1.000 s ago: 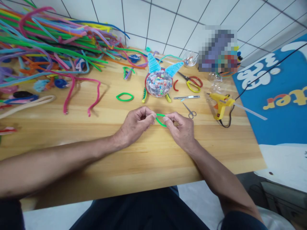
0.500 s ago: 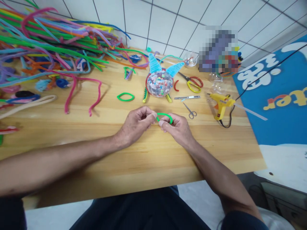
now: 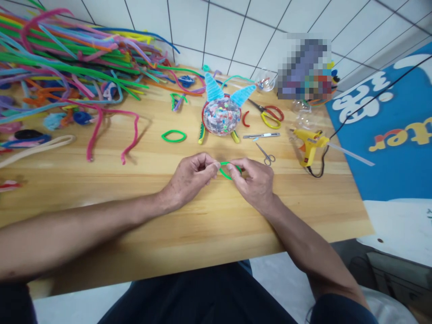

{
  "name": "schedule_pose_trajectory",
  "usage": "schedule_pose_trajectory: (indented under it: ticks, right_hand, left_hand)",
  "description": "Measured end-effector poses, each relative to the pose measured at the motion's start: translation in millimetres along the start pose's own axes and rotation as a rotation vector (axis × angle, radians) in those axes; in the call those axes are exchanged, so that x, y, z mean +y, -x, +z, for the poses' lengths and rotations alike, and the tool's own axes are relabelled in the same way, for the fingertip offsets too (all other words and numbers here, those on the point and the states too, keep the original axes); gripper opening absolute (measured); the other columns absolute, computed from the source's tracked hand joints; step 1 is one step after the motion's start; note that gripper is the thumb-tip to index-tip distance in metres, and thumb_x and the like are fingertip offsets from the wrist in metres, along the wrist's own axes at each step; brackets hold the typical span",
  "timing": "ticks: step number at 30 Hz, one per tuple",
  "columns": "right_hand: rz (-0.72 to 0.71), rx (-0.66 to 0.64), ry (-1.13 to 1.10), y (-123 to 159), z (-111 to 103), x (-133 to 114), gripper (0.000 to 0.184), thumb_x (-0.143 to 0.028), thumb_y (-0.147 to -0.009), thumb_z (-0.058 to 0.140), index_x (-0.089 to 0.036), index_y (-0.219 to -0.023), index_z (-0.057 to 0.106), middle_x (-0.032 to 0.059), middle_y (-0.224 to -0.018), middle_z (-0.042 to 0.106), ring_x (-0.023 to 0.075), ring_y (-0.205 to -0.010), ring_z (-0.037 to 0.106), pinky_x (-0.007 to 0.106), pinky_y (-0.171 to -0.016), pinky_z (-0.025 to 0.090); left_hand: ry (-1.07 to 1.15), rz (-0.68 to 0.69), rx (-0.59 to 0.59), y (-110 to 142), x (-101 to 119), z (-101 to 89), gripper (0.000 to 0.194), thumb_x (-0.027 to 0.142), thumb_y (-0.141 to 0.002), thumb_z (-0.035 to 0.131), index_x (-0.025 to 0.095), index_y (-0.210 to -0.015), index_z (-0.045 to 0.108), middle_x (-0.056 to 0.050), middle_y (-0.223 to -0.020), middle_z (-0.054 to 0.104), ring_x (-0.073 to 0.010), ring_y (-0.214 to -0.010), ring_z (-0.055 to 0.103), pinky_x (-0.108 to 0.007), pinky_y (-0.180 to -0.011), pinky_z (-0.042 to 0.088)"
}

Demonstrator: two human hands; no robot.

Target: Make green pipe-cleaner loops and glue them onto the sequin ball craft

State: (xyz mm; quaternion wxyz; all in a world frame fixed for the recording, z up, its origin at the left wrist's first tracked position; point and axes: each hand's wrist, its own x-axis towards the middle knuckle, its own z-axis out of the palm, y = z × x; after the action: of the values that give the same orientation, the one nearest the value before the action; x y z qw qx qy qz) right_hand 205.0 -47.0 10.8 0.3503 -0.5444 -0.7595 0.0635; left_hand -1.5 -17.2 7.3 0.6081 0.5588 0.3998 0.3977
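Observation:
Between my hands is a small loop of green pipe cleaner (image 3: 224,171). My left hand (image 3: 192,177) pinches its left end between thumb and fingertips. The thumb and fingers of my right hand (image 3: 253,180) close on its upper right part, hiding some of it. A second green pipe-cleaner loop (image 3: 173,136), leaf-shaped, lies flat on the table beyond my left hand. Straight ahead of my hands sits a round speckled ball (image 3: 222,116) with two light-blue pointed ears (image 3: 213,87) and a red rim. Pliers with green and yellow handles (image 3: 201,133) stick out from under it.
Small scissors (image 3: 266,155), a utility knife (image 3: 262,136), larger red-yellow scissors (image 3: 272,116) and a yellow glue gun (image 3: 310,143) with a cord lie at the right. A big heap of coloured pipe cleaners (image 3: 84,58) fills the back left. A tiled wall (image 3: 229,27) stands behind.
My right fingers slid inward along the green loop, lifting its right end, then moved back to its upper right part. My left hand kept its pinch. The view shifted slightly.

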Motion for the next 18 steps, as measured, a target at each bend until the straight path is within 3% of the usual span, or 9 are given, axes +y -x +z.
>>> schedule_pose_trajectory:
  ticks: [5, 10, 15, 18]
  right_hand:
    - [-0.004, 0.041, 0.011, 1.1, 2.1, -1.3, 0.021, -0.033, -0.105, 0.068, -0.028, -0.088, 0.080, 0.0021, -0.077, 0.084, 0.0185, -0.065, 0.075, 0.032, -0.067, 0.057]
    - [-0.015, 0.063, 0.033, -0.1, 3.0, 1.0, 0.017, -0.037, -0.103, 0.069, -0.026, -0.107, 0.081, 0.0020, -0.089, 0.088, 0.0191, -0.074, 0.081, 0.031, -0.072, 0.062]
    - [-0.066, 0.102, 0.090, 1.1, 5.6, 5.2, 0.020, -0.032, -0.108, 0.066, -0.026, -0.094, 0.079, -0.0009, -0.075, 0.084, 0.0163, -0.067, 0.079, 0.027, -0.067, 0.057]
    - [-0.068, 0.111, 0.071, 1.3, 5.1, 5.6, 0.018, -0.032, -0.109, 0.066, -0.026, -0.096, 0.078, -0.0013, -0.077, 0.084, 0.0160, -0.066, 0.078, 0.028, -0.067, 0.057]
  left_hand:
    - [0.001, -0.006, -0.012, 0.5, -1.9, -0.1, 0.028, 0.039, -0.090, 0.077, 0.020, -0.074, 0.064, 0.004, -0.061, 0.059, -0.0088, -0.053, 0.046, -0.023, -0.053, 0.040]
    - [0.040, -0.049, 0.040, -3.7, -3.5, 0.2, 0.029, 0.040, -0.087, 0.077, 0.019, -0.072, 0.064, 0.003, -0.061, 0.061, -0.0080, -0.050, 0.045, -0.022, -0.050, 0.037]
    - [0.034, -0.046, 0.034, -2.6, -2.7, 1.2, 0.028, 0.038, -0.086, 0.076, 0.019, -0.071, 0.064, 0.003, -0.059, 0.060, -0.0074, -0.050, 0.045, -0.021, -0.049, 0.037]
    - [0.041, -0.051, 0.035, -2.3, -2.4, 0.9, 0.026, 0.038, -0.085, 0.078, 0.018, -0.071, 0.066, 0.003, -0.059, 0.061, -0.0073, -0.050, 0.047, -0.021, -0.050, 0.037]
